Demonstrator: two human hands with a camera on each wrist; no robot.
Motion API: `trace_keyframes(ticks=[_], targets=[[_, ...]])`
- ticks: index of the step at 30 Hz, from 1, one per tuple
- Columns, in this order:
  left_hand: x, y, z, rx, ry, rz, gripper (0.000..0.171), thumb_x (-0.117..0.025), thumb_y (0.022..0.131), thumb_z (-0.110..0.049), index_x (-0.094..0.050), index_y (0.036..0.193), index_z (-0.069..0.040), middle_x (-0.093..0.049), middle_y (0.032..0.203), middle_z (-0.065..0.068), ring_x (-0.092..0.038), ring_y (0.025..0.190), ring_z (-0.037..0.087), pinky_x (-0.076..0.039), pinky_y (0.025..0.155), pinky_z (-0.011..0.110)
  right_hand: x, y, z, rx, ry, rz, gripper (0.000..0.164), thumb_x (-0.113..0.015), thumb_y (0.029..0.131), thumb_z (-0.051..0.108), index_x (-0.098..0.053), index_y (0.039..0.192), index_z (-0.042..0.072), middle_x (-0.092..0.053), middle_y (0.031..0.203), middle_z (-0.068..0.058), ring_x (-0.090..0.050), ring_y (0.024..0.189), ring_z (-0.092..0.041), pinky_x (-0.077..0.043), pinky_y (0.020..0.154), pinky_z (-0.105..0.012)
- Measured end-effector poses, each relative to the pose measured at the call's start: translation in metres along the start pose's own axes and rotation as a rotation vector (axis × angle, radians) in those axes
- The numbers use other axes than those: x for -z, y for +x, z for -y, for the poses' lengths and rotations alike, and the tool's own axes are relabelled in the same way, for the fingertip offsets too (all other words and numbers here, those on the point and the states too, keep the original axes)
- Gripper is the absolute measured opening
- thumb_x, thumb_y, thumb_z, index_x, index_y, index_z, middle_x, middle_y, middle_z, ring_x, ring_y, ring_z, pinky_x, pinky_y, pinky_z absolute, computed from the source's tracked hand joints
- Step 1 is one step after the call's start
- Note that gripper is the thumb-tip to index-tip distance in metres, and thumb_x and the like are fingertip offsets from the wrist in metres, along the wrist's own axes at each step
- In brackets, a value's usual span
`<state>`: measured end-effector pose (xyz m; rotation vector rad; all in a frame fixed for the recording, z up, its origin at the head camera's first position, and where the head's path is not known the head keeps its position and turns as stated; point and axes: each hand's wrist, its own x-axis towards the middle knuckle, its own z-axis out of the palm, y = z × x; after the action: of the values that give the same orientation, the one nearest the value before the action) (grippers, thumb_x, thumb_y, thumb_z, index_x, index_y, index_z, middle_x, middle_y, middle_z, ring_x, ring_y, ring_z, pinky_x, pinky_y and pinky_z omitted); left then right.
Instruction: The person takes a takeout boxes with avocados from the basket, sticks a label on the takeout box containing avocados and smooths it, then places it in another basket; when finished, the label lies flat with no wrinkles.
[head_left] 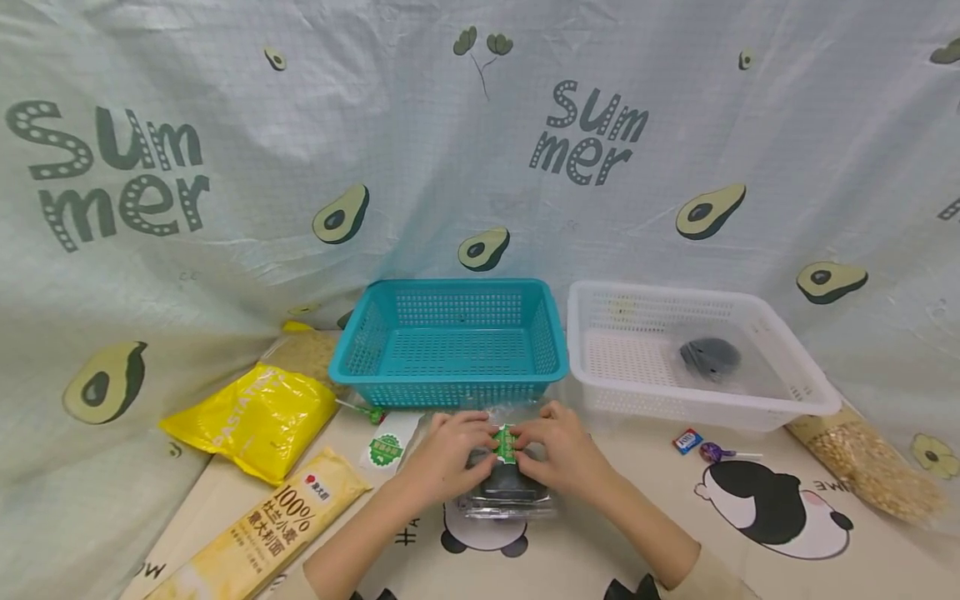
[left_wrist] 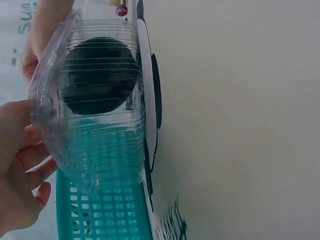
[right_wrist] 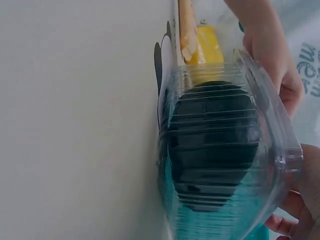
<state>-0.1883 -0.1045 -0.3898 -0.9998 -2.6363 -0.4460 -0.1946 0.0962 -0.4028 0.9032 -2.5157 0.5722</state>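
A clear plastic clamshell box stands on the table in front of me, with a dark rounded object inside it. Across the top of its lid lies a green label. My left hand touches the lid from the left, its fingertips at the label's edge. From the other side my right hand rests its fingers on the lid and the label. The ribbed wall of the box shows in both wrist views, where the fingers are partly hidden behind the lid's rim.
Behind the box stand a teal basket and a white basket holding a dark round item. Left lie a yellow bag, a pasta packet and a green-printed white sheet. Right are a lollipop and a grain bag.
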Motion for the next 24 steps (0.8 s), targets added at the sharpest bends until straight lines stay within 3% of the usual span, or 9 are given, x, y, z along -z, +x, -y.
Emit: trace_keyframes(ticks=[3, 6, 9, 11, 13, 15, 19, 24], targets=[[0.006, -0.008, -0.001, 0.044, 0.011, -0.017, 0.022, -0.060, 0.081, -0.035, -0.068, 0.094, -0.019, -0.063, 0.109, -0.005, -0.048, 0.113, 0.016, -0.035, 0.083, 0.038, 0.004, -0.004, -0.003, 0.028, -0.029, -0.020, 0.008, -0.069, 0.070, 0.029, -0.068, 0.076, 0.023, -0.065, 0.093, 0.008, -0.043, 0.081, -0.007, -0.038, 0.070, -0.027], [0.011, -0.018, -0.002, 0.164, -0.044, -0.008, 0.045, -0.055, 0.082, -0.046, -0.060, 0.114, -0.015, -0.056, 0.121, 0.003, -0.046, 0.117, 0.021, -0.033, 0.086, 0.043, 0.007, -0.010, -0.008, 0.025, -0.022, -0.039, 0.030, -0.068, 0.072, 0.036, -0.065, 0.096, 0.018, -0.057, 0.112, -0.003, -0.048, 0.096, -0.015, -0.042, 0.079, -0.034], [0.012, -0.029, -0.004, 0.297, -0.156, 0.052, 0.073, -0.051, 0.079, -0.059, -0.039, 0.134, -0.012, -0.039, 0.136, 0.014, -0.038, 0.123, 0.031, -0.032, 0.092, 0.051, 0.012, -0.018, -0.009, -0.092, 0.036, -0.010, 0.057, -0.064, 0.076, 0.045, -0.050, 0.123, 0.015, -0.042, 0.127, -0.013, -0.047, 0.108, -0.025, -0.044, 0.084, -0.043], [0.011, -0.035, -0.007, 0.339, -0.246, 0.127, 0.085, -0.053, 0.075, -0.062, -0.028, 0.139, -0.013, -0.027, 0.141, 0.018, -0.034, 0.124, 0.037, -0.033, 0.092, 0.056, 0.015, -0.024, -0.007, -0.197, 0.116, 0.026, 0.064, -0.061, 0.078, 0.046, -0.043, 0.130, 0.014, -0.037, 0.130, -0.012, -0.050, 0.104, -0.024, -0.047, 0.078, -0.040], [0.009, -0.040, -0.010, 0.342, -0.320, 0.173, 0.090, -0.057, 0.072, -0.061, -0.025, 0.140, -0.012, -0.022, 0.143, 0.019, -0.031, 0.124, 0.040, -0.035, 0.090, 0.058, 0.016, -0.030, -0.004, -0.247, 0.208, 0.041, 0.062, -0.062, 0.079, 0.041, -0.043, 0.129, 0.010, -0.038, 0.128, -0.012, -0.054, 0.095, -0.022, -0.049, 0.071, -0.034], [0.009, -0.043, -0.015, 0.335, -0.364, 0.189, 0.090, -0.063, 0.072, -0.055, -0.026, 0.139, -0.010, -0.022, 0.142, 0.020, -0.032, 0.124, 0.040, -0.038, 0.089, 0.055, 0.016, -0.035, -0.001, -0.225, 0.271, 0.039, 0.056, -0.064, 0.080, 0.033, -0.046, 0.126, 0.007, -0.040, 0.127, -0.012, -0.057, 0.087, -0.018, -0.049, 0.066, -0.026], [0.013, -0.044, -0.025, 0.310, -0.353, 0.121, 0.080, -0.069, 0.072, -0.041, -0.035, 0.135, -0.004, -0.027, 0.139, 0.024, -0.034, 0.121, 0.042, -0.040, 0.088, 0.053, 0.020, -0.041, 0.006, -0.123, 0.293, -0.012, 0.046, -0.067, 0.077, 0.021, -0.052, 0.118, 0.005, -0.043, 0.125, -0.013, -0.058, 0.076, -0.009, -0.049, 0.064, -0.021], [0.036, -0.050, -0.040, 0.304, -0.319, 0.058, 0.077, -0.068, 0.072, -0.045, -0.041, 0.132, -0.005, -0.033, 0.137, 0.020, -0.039, 0.119, 0.038, -0.042, 0.087, 0.050, 0.042, -0.044, 0.019, -0.071, 0.274, -0.072, 0.046, -0.070, 0.073, 0.017, -0.055, 0.116, 0.008, -0.046, 0.124, -0.010, -0.058, 0.073, -0.003, -0.049, 0.066, -0.022]])
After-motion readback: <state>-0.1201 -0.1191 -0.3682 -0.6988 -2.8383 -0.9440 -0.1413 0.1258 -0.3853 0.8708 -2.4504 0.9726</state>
